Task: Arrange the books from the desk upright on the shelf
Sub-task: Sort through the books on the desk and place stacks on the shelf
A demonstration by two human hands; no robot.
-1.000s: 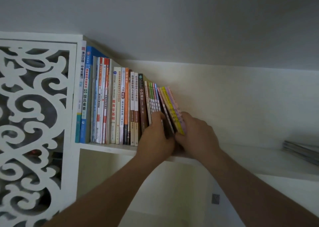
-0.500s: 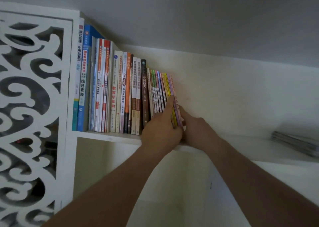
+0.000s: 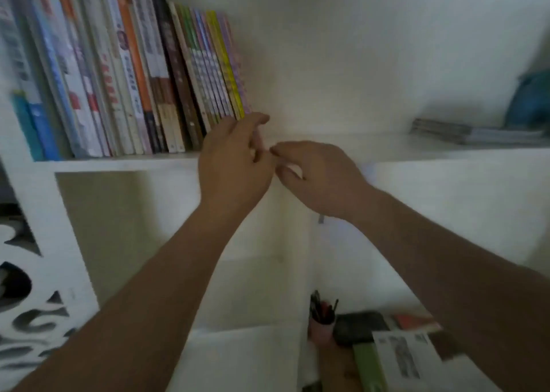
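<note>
Books stand shelved; left hand and right hand seem loose and empty. Next, fetch table books.

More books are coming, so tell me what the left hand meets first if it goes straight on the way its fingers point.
Probably the foot of the thin pink book ending the upright row; the left hand has its fingertips just below it. Depth is blurred, so contact cannot be told.

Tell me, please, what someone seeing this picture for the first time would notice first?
Two bare hands meet mid-frame just in front of the shelf edge: the left hand below the last thin books, the right hand beside it, neither holding anything. Behind them the row of books stands on the shelf's left part, and a flat stack lies far right.
</note>
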